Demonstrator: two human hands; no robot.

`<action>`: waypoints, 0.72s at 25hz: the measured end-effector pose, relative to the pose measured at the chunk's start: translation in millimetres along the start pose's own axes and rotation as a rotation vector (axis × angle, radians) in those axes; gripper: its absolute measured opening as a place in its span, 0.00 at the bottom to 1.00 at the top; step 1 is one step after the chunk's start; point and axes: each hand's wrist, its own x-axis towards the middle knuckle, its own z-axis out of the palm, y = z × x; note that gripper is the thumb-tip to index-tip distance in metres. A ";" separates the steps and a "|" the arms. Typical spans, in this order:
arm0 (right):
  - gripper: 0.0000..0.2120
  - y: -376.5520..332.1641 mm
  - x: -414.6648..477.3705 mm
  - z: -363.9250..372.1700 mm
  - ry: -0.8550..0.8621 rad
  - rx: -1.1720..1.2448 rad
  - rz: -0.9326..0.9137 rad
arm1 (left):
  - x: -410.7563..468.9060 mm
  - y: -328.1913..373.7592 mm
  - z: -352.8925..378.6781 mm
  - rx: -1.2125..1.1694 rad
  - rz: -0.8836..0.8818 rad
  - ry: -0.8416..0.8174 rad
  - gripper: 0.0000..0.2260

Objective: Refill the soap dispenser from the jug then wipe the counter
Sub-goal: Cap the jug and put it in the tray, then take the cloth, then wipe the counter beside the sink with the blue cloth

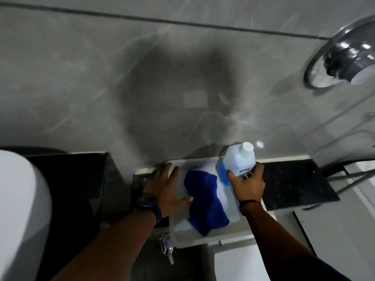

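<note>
A translucent white jug [240, 159] with a white cap stands at the back right of a white tray [229, 201] on the counter. My right hand [246, 182] is wrapped around the jug's lower part. A dark blue cloth [205, 199] lies crumpled in the tray's middle. My left hand [165, 185] grips the tray's left rim, thumb inside touching the cloth's edge, a dark watch on the wrist. No soap dispenser shows clearly; the picture is blurred.
A dark speckled counter slab [294, 183] lies right of the tray. A white toilet [20, 209] fills the left edge. A chrome tap [167, 246] hangs below the tray. A round chrome fixture [343, 59] is mounted on the grey tiled wall [142, 78].
</note>
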 end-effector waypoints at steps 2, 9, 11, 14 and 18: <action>0.29 20.5 5.2 9.1 0.005 0.014 0.000 | 5.1 -7.0 20.7 0.033 -0.024 -0.036 0.50; 0.35 38.3 0.4 12.0 0.047 0.030 -0.009 | 2.2 -16.8 40.9 0.072 0.001 0.014 0.38; 0.37 36.3 -20.0 17.8 0.231 -0.156 -0.080 | 2.6 -13.6 42.5 0.061 0.001 0.021 0.38; 0.33 32.3 -59.8 33.6 0.139 -0.397 -0.248 | 4.7 -11.5 45.0 0.050 0.009 0.016 0.38; 0.38 40.4 -66.8 59.1 -0.484 -0.793 -0.319 | 7.2 -14.6 48.5 0.047 0.014 0.024 0.37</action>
